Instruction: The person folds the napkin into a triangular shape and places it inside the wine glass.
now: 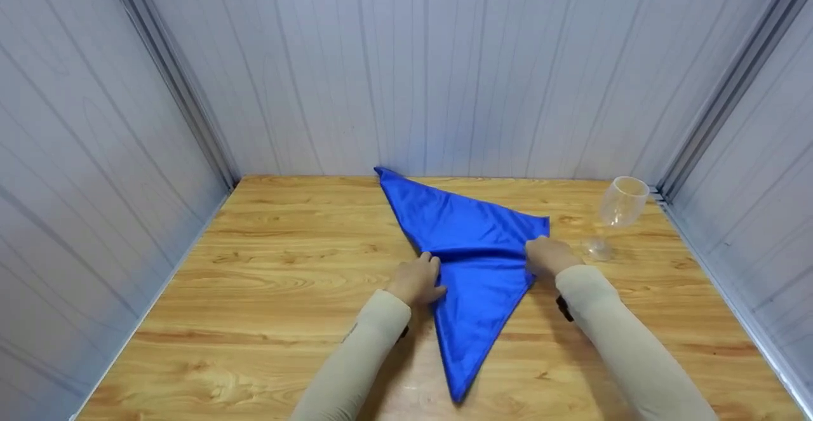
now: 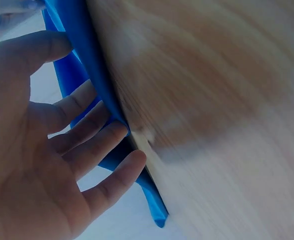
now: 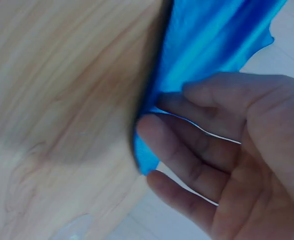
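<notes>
A shiny blue cloth (image 1: 483, 281), folded into an angular shape with long pointed ends, lies on the wooden table. One tip reaches the back edge and another points toward the front. My left hand (image 1: 416, 280) is at the cloth's left edge, its fingers loosely bent; in the left wrist view the fingertips (image 2: 118, 129) meet that edge. On the opposite side, my right hand (image 1: 551, 256) pinches the right edge, with thumb and fingers (image 3: 159, 132) bent at the cloth in the right wrist view. Creases run across the cloth between both hands.
A clear stemmed glass (image 1: 624, 202) stands upright at the back right, close beyond my right hand. The wooden table (image 1: 286, 268) is bounded by pale panel walls (image 1: 406, 72) at the back and both sides.
</notes>
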`<state>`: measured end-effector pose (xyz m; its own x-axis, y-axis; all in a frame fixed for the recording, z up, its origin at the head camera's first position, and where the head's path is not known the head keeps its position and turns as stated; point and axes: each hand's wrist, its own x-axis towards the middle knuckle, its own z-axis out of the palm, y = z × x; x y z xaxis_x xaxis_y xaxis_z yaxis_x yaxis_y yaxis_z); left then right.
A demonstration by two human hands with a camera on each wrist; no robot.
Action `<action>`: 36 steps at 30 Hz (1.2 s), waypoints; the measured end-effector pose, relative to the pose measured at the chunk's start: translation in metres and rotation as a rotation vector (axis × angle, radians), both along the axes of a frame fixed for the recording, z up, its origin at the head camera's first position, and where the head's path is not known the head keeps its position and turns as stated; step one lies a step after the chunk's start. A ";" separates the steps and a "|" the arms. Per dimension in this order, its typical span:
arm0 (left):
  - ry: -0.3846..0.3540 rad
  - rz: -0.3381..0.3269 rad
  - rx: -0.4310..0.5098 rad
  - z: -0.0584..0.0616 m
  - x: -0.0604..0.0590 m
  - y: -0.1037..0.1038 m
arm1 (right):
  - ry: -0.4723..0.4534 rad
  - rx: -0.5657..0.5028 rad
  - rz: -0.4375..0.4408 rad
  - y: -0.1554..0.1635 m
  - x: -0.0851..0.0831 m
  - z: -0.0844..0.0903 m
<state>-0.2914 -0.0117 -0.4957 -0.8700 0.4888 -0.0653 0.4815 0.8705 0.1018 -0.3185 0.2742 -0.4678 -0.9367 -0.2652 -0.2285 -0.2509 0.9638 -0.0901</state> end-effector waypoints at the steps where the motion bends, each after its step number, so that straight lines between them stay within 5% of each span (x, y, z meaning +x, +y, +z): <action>1: 0.006 0.002 0.000 0.000 -0.001 -0.001 | -0.007 0.002 0.006 -0.001 0.001 0.001; 25: -0.078 0.053 -0.006 0.007 -0.015 -0.017 | -0.037 -0.003 0.103 -0.017 0.014 0.008; 36: 0.112 0.004 -0.040 0.014 -0.015 -0.020 | -0.117 -0.003 0.119 -0.036 0.025 0.010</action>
<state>-0.3063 -0.0313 -0.4818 -0.8748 0.4843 0.0130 0.4844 0.8747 0.0130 -0.2939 0.2383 -0.4576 -0.8656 -0.3734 -0.3336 -0.3508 0.9277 -0.1280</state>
